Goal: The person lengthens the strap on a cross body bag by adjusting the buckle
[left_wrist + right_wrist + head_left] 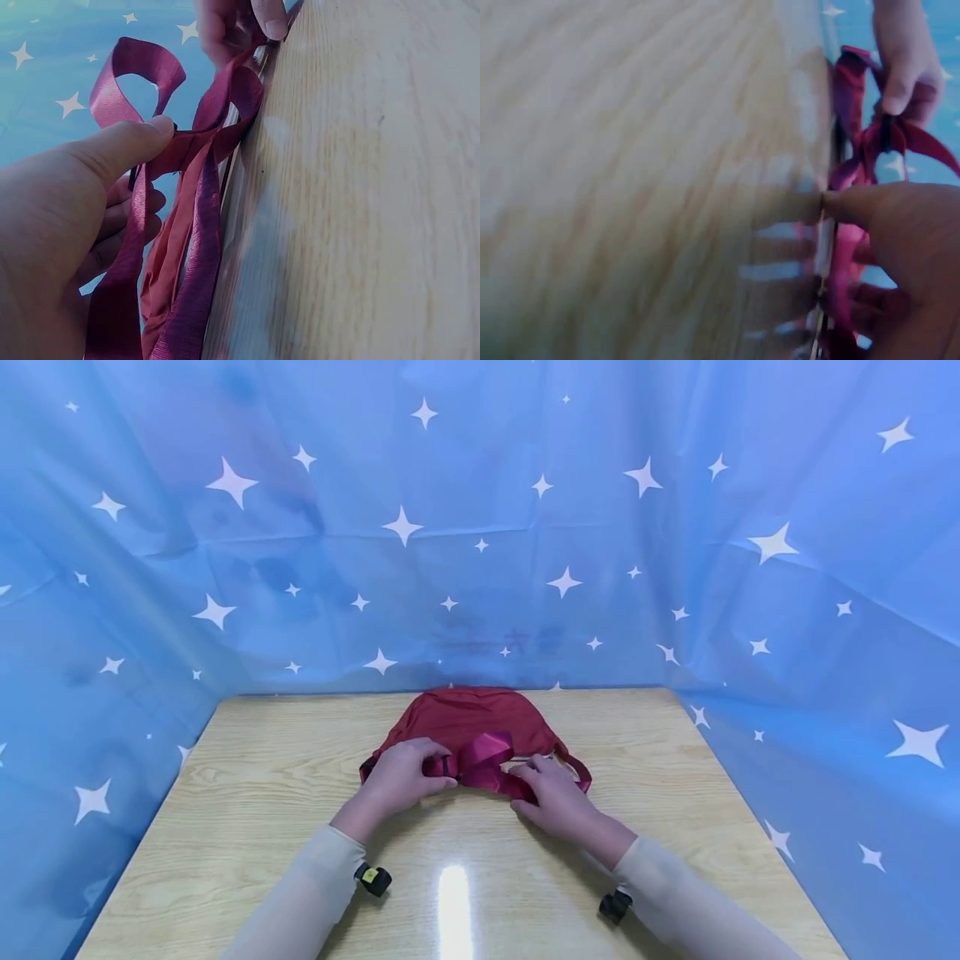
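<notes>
A dark red fabric bag [472, 714] lies at the far side of the table, with a shiny crimson strap [489, 747] looped at its front. My left hand [401, 772] pinches the strap at a small black slider [448, 767], thumb on top. From the left wrist view, strap [112, 322] hangs below that thumb and a loop rises beyond it. My right hand [555, 797] grips the strap further right, close to the bag's front edge. In the right wrist view its thumb and curled fingers sit around the crimson strap [844, 255], partly hiding it.
The pale wood-grain table [262, 827] reaches back to a blue curtain [480, 527] with white stars, which also hangs at both sides. Each sleeved wrist wears a small black camera [373, 879]. Glare shows near the table's front.
</notes>
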Motion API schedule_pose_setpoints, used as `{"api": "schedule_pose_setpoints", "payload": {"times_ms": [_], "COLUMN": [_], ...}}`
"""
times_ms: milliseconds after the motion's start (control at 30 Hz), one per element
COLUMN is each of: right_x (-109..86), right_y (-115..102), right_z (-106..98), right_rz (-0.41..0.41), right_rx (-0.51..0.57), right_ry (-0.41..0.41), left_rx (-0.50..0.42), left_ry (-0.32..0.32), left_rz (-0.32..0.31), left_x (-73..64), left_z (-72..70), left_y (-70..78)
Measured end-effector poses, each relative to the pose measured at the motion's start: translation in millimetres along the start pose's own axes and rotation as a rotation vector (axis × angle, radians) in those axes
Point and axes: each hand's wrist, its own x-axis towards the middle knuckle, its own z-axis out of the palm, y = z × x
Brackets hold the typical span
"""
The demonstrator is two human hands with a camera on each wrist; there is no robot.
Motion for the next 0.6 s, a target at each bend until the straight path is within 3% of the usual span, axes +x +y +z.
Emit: {"api": "schedule_pose_setpoints", "payload": {"times_ms": [167,433,600], "right_x": [-3.1,-9.2,-10.7], "right_y": [6.6,20.6,28.7], "right_z": [0.6,-12.7,-21.7], "right_rz": [-0.034,0.042,0.063], "right_rx": [0.055,0.250,0.258], "right_ry": [-0.029,-0.025,0.008], "left_rx": [-0.012,-0.043,-0.052], "left_ry": [0.013,0.002,0.010], "left_rz": [0.000,-0.021,-0.028], "left_x": [0.5,0.0,0.9], "left_z": [-0.9,-0.9,0.0], "left_y": [1.0,2.2,0.5]}}
